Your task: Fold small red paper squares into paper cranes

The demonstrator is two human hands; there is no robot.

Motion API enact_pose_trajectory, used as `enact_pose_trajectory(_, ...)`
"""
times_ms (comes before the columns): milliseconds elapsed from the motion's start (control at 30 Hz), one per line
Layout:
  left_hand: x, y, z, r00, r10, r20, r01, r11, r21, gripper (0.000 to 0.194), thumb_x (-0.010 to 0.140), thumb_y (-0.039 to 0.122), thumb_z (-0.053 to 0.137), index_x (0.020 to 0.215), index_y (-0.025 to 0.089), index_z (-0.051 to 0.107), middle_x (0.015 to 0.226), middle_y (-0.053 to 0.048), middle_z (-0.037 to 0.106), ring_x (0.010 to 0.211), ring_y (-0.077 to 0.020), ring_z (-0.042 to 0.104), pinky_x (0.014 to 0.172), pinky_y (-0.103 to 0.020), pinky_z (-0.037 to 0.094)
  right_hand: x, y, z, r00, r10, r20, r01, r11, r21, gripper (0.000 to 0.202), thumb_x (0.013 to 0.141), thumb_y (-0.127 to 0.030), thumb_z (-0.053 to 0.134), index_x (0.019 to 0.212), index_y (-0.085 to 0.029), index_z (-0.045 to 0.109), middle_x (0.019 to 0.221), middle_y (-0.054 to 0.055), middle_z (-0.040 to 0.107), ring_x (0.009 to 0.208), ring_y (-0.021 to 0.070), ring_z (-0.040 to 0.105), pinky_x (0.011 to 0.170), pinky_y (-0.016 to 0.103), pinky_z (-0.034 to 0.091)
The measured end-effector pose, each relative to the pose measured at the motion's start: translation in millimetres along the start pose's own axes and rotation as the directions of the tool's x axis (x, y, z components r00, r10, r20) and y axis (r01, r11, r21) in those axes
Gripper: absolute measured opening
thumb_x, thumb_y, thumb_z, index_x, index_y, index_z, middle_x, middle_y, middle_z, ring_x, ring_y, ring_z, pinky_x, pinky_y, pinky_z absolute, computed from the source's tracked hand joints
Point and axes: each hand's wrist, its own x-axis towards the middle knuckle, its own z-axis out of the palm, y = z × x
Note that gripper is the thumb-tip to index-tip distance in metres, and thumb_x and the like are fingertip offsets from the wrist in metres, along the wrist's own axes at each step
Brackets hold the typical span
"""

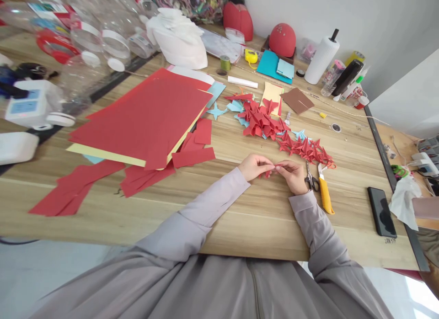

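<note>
Both hands meet over the front middle of the table, pinching one small piece of red paper [267,174] that the fingers mostly cover. My left hand [255,167] grips it from the left with thumb and forefinger. From the other side my right hand [291,175] is closed on the same piece. Just beyond them lie a heap of folded red paper stars [262,120] and a row of red stars [305,148], with some light blue ones among them. Beside my right hand are dark scissors [312,181] and a yellow-handled utility knife [325,193].
Large red sheets [147,113] are stacked at left, with cut red strips [77,188] around them. A black phone [382,211] lies at right. Clear plastic bottles [113,35] crowd the back left; a yellow tape measure [251,56] and white bottle [321,61] stand farther back.
</note>
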Motion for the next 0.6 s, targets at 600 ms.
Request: enact_pose_trajectory(600,2.5,-3.3,-1.4,0.994,-0.074,0.082,0.085,0.988,-0.133,0.039,0.070,0.048,0.069,0.065,0.009,0.068,0.050,-0.003,0.060,0.043,-0.0098,0.053,0.042,-0.022,0.040,0.7,2.1,-0.2,0.999,0.009,0.054,-0.012,0.999,0.041,0.023,0.067,-0.041,0.075,0.074,-0.020,0.070,0.066,0.000,0.069,0.059,0.0133,0.062,0.060,0.027,0.053)
